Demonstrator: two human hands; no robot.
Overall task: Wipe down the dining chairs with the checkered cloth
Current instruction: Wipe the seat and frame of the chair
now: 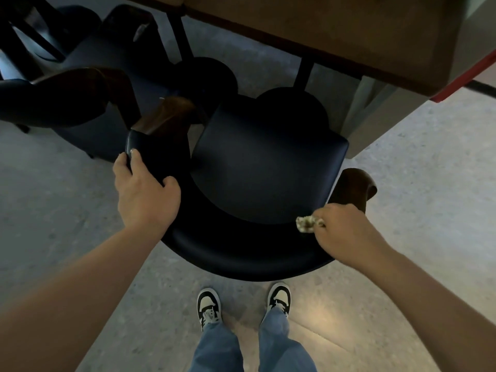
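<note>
We stand behind a dark dining chair (268,162).
Our left hand (146,190) grips its curved backrest (228,253); our right hand (346,229) clutches the bunched checkered cloth (304,224) against it.

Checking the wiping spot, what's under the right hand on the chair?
The right hand grips the bunched checkered cloth on the chair's backrest; most cloth is hidden.

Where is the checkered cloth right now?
The cloth is bunched in the right hand, pressed on the chair's curved backrest near its right wooden arm.
</note>
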